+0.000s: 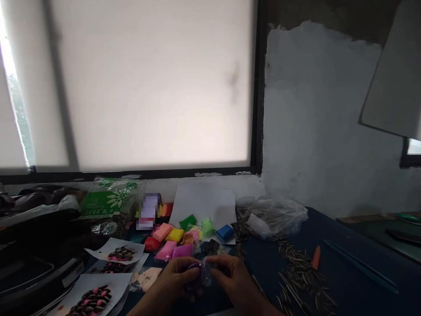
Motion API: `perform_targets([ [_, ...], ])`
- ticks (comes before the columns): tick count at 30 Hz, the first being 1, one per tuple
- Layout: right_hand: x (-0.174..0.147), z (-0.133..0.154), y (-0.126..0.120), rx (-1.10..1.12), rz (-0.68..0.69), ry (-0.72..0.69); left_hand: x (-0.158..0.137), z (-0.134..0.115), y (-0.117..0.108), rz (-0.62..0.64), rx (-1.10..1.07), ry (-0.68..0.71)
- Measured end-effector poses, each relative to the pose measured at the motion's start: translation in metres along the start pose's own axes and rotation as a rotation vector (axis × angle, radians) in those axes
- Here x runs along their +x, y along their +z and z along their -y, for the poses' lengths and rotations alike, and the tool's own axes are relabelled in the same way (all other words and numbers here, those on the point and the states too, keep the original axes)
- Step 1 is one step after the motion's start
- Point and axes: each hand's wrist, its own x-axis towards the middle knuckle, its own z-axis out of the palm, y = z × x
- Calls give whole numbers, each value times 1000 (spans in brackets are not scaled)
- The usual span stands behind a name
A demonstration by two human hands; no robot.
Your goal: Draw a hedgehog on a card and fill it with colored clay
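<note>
Between my hands is a small purple packet (195, 266), seemingly of modelling clay, in clear plastic. My left hand (179, 274) is closed around the purple part. The fingers of my right hand (230, 273) pinch the clear wrapper (206, 274) at the packet's right side. Just beyond my hands lie wrapped clay blocks: a purple one (182, 252), a pink one (166, 250), a yellow one (175, 235), a red one (152, 244) and a blue one (225, 233). To the left of my left hand sits an opened pale clay piece (148, 278) on its wrapper.
At left, paper sheets (112, 281) bear seeds set with pink bits. Loose sunflower seeds (301, 267), an orange stick (316, 257) and a long blue tool (362, 265) lie at right. Behind are a clear bag (279, 215), white paper (204, 202) and a green seed bag (101, 199).
</note>
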Motion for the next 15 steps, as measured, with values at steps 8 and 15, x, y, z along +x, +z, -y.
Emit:
perform_targets([
  [8, 2, -1, 4, -36, 26, -23, -2, -1, 12, 30, 22, -13],
  [15, 1, 13, 3, 102, -4, 35, 2, -1, 2, 3, 8, -11],
])
